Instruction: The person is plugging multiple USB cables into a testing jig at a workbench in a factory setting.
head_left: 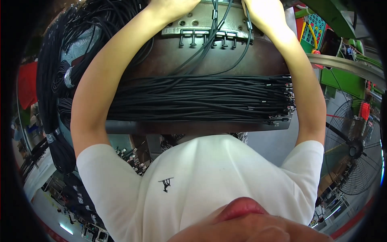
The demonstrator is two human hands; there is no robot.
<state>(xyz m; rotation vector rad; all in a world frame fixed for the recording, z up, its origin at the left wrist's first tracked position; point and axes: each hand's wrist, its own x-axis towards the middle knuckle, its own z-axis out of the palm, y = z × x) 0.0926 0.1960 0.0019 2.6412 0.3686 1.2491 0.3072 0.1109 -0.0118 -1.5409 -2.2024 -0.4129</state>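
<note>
Both my hands reach to the top edge, where a metal mould plate [171, 30] with a row of dark prongs [193, 39] lies on a brown work surface. At the plate's left end is my left hand [177, 5], its fingers cut off by the picture's edge. My right hand [266, 11] is at the plate's right end, beside a black cable [247, 20] with a metal-coloured end piece; most of its fingers are out of the picture. Several black cables [207, 42] cross the plate between my hands. Whether either hand grips anything is hidden.
A wide bundle of black cables [193, 99] with metal connectors lies across the near surface. More cable coils [48, 80] hang at the left. On the right stand a black caged fan [352, 149], a curved metal rail [346, 62] and a green button panel [314, 30].
</note>
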